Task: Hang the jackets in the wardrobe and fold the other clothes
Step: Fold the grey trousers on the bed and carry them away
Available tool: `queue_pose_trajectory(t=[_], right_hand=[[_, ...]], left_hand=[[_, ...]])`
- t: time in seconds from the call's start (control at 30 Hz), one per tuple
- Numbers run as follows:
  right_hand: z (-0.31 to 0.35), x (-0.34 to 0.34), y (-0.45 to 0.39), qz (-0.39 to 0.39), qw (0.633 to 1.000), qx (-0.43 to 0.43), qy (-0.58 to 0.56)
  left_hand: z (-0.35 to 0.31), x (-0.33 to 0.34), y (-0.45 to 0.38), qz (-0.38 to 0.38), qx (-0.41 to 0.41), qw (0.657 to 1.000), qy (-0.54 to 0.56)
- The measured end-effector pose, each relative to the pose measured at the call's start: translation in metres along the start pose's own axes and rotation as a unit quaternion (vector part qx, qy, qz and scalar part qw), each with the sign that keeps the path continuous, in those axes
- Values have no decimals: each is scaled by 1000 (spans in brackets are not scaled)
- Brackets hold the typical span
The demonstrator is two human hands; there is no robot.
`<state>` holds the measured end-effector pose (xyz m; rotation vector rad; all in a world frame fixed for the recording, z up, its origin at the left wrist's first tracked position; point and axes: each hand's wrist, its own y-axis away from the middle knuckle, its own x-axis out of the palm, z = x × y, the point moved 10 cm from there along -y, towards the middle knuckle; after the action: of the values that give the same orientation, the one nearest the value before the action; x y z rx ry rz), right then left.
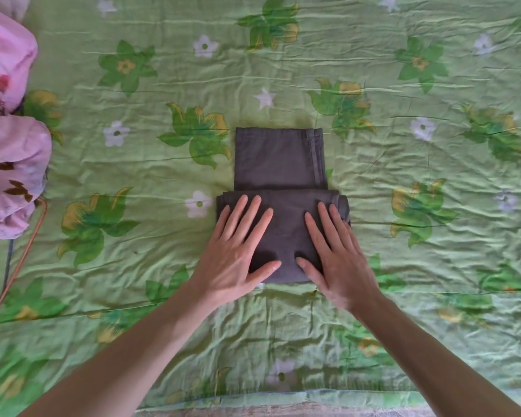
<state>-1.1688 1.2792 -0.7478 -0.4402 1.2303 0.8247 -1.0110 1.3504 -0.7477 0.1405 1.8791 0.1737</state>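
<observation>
Closest to me are two bare forearms reaching out over the near edge of the bed, which is covered in a wrinkly green bedspread [373, 182] printed with big green and yellow flowers and little white ones.

Both hands are laid flat on a dark grey piece of clothing [278, 158] sitting pretty much in the middle of the bedspread. It's already folded up: the near part is a thicker doubled-over block, and a narrower flat panel sticks out beyond it toward the far edge, with a seam running down its right side. Can't honestly tell what kind of garment it is, trousers maybe.

The left hand [238, 251] presses on the left half of the near fold, fingers straight and slightly spread, thumb out to the side pointing at the other hand. The right hand [334, 254] does the same on the right half, fingers straight and a bit fanned, thumb aimed inward. The thumbs are near each other but not touching. Neither hand is gripping anything, just palms down.

Over at the left edge there's a heap of pink clothes [9, 164] with some brown pattern on it, and a thin wooden hanger [21, 254] poking out from under it.
</observation>
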Motion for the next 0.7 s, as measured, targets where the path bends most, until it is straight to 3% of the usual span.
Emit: queue_pose_trajectory(t=[0.23, 0.47, 0.57, 0.7], right_hand=[[4, -3, 11, 44, 995, -65, 63], [9, -17, 10, 13, 998, -52, 46], [10, -45, 16, -33, 998, -52, -11], [6, -90, 17, -64, 994, -52, -72]], left_hand=[[-17, -5, 25, 7, 0, 997, -73], [-41, -16, 12, 36, -63, 994, -78], [-48, -47, 8, 22, -46, 998, -48], [-39, -88, 10, 34, -40, 995, 80]])
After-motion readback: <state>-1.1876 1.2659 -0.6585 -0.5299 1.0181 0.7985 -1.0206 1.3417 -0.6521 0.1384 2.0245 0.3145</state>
